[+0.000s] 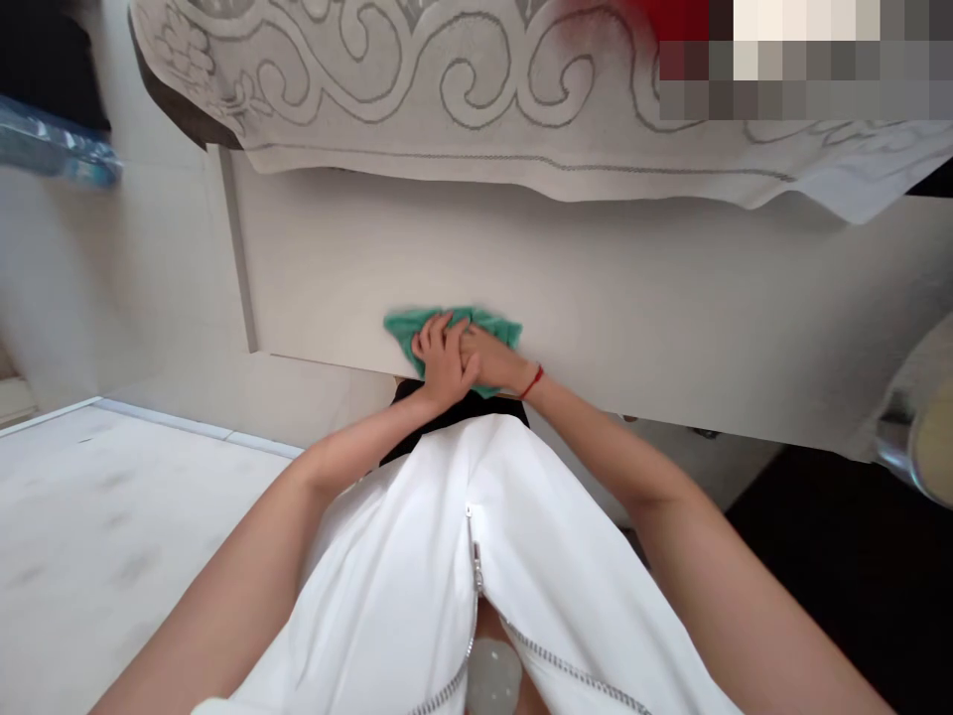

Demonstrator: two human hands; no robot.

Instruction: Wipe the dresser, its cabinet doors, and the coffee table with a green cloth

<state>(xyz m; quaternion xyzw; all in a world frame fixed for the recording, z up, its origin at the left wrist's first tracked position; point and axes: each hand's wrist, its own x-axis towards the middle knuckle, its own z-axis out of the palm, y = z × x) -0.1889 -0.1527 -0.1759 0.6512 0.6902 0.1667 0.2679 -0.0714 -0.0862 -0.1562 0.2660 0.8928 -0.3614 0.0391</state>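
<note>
A green cloth (406, 329) lies pressed flat against the white front panel (670, 308) of a piece of furniture. My right hand (497, 359) rests on the cloth, a red string round its wrist. My left hand (441, 359) lies on top of the right hand, its fingers stretched out and spread over the cloth. Both hands push the cloth onto the panel near its lower edge. Most of the cloth is hidden under the hands.
A grey-white patterned lace cover (462, 89) hangs over the top of the furniture. The white floor (96, 536) spreads at the left. A dark area (841, 576) lies at the right, with a shiny metal object (915, 437) at the right edge. My white zipped garment (447, 566) fills the lower middle.
</note>
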